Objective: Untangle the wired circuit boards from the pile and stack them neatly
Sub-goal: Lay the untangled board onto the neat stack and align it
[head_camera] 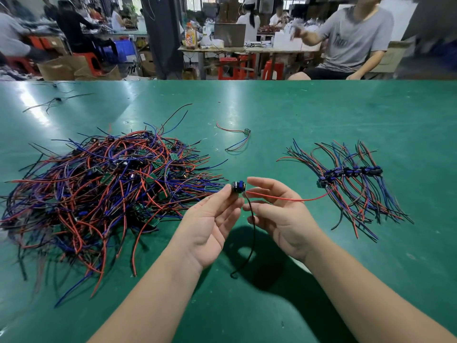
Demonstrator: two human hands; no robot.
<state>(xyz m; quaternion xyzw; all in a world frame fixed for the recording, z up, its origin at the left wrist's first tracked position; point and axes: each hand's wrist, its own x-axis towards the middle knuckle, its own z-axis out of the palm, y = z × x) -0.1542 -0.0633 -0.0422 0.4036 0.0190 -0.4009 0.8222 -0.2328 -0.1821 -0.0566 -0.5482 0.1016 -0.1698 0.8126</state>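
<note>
Reaching in from the near edge of the green bench [321,115], both bare forearms met just to the right of the tangled pile [99,189] of red, blue and black wired boards. The left hand [210,221] was turned palm up with its fingers pointing away, and its grip was a narrow pinch: fingertips and thumb closed on one small circuit board [238,187], held above the bench at the pile's right edge. The right hand [282,216] faced it, palm inward, with a loose, wide grip and fingers only slightly bent. The board's red wire [284,199] ran across those fingers and away from the pile, while its black wire [253,233] hung down between the two hands. Farther right of the pile lay the sorted stack [351,173], its boards in a row with wires fanned to both sides. Beyond the pile's right end, a single loose board [246,131] lay alone.
</note>
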